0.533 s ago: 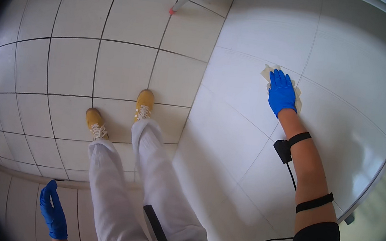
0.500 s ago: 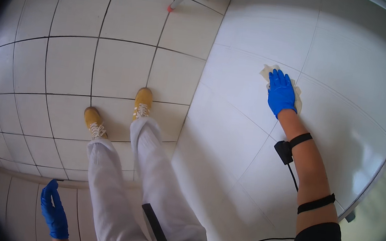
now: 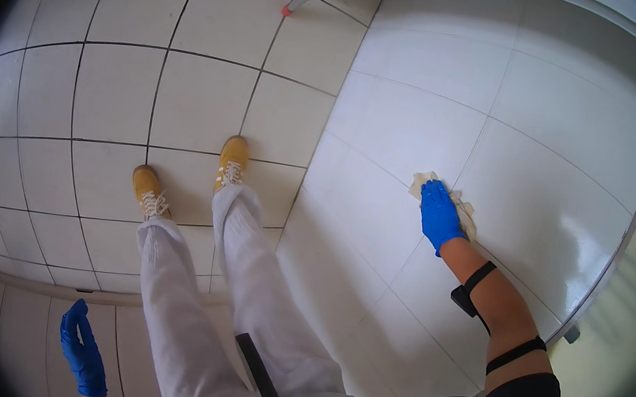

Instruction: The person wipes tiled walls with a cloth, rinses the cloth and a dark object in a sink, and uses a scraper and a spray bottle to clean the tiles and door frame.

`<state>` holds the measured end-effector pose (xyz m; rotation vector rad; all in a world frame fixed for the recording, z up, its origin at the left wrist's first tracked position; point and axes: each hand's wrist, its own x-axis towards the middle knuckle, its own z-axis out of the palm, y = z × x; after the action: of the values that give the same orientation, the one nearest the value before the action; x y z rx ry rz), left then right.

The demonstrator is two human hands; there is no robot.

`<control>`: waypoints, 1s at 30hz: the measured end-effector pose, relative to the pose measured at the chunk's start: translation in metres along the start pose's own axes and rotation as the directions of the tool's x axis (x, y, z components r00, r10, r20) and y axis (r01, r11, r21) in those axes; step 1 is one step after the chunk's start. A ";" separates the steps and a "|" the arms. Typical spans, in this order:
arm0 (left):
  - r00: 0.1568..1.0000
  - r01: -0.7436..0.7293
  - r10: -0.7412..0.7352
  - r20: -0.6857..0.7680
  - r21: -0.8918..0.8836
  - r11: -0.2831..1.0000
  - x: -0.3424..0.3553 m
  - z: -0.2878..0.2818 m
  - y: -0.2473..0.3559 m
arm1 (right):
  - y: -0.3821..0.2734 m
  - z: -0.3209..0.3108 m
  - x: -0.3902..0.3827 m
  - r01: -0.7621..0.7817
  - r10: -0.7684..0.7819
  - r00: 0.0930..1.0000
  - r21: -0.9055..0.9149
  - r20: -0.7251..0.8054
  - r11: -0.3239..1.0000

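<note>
In the head view, the right hand [image 3: 440, 216], in a blue glove, lay flat with fingers stretched on a white cloth [image 3: 456, 204], pressing it against the white tiled wall [image 3: 542, 186] at centre right of the frame. The left hand [image 3: 83, 351], also gloved, hung open and empty at lower left, above the tiled floor [image 3: 108, 93].

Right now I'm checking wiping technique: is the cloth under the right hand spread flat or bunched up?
Mostly flat: the pale cloth lies pressed against the wall tile under the right hand, edges showing around the fingers.
</note>
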<state>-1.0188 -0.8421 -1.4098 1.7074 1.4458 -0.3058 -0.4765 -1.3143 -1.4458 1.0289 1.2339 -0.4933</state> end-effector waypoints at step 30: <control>0.998 -0.038 0.038 0.046 0.007 0.999 0.011 0.023 0.047 | 0.052 -0.007 0.025 -0.152 0.164 0.985 0.198 -0.044 0.968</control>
<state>-0.9653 -0.8497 -1.4104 1.7211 1.3787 -0.3280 -0.4314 -1.2776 -1.4494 1.3054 1.1613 -0.4670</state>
